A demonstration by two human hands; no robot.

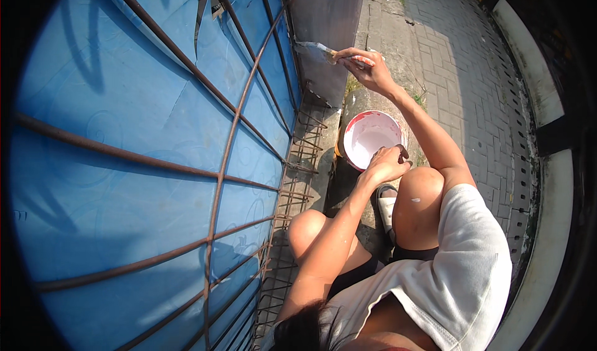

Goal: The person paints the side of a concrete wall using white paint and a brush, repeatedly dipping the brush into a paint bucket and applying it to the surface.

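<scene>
My right hand (369, 69) is closed round a paintbrush (354, 59) with a reddish-orange and white handle. Its pale, paint-covered bristles touch the grey post (326, 23) beside the blue panel. Below it, a round bucket (356, 127) with a red-smeared inner wall holds pale pinkish-white paint (371, 141). My left hand (388, 162) is at the bucket's near rim, fingers curled. Its shaded fingertips look dark, and what they grip, if anything, is hidden.
Rusty iron bars (236, 111) cross the blue panel (143, 111) on the left. Bent wire rods (301, 146) stick out along its foot. My bent knees flank my left forearm. A paved path (457, 96) and a curved pale curb (528, 46) lie to the right.
</scene>
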